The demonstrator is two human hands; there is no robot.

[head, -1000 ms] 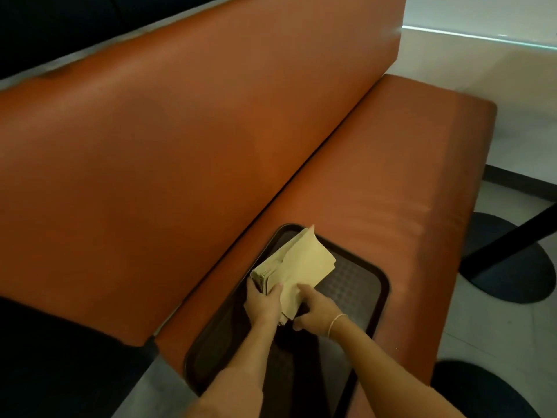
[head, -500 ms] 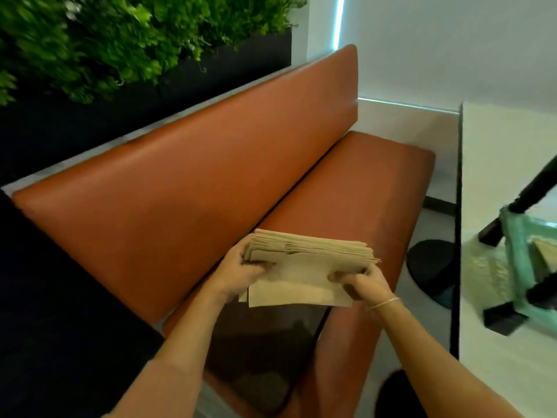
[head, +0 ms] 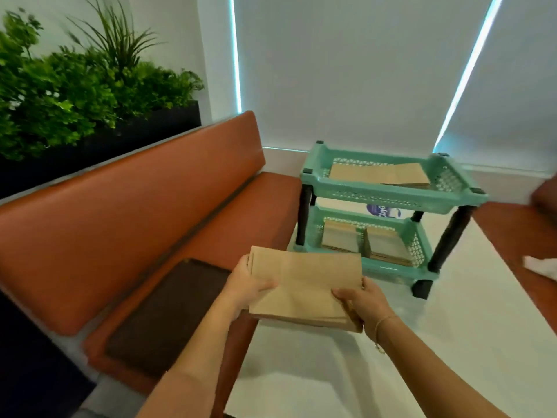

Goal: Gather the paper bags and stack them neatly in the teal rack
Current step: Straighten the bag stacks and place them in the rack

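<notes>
I hold a flat stack of brown paper bags [head: 304, 285] level in front of me. My left hand [head: 245, 286] grips its left edge, thumb on top. My right hand [head: 363, 303] grips its right near corner, fingers curled over the top. The teal rack [head: 388, 194] with two tiers and dark legs stands on the white table beyond the stack. Its top tier carries flat brown bags [head: 379, 173]. Two smaller piles of bags [head: 364, 242] sit side by side on the lower tier.
A dark brown tray [head: 168, 309] lies on the orange bench seat [head: 271, 188] to my left. The white table [head: 422, 342] spreads below my hands. Green plants [head: 75, 92] stand behind the backrest. A white crumpled thing [head: 539, 265] lies on another orange seat at right.
I lifted the bag stack off the tray and turned right from the bench toward the table. The stack went from tilted to level, and the rack has come into full view.
</notes>
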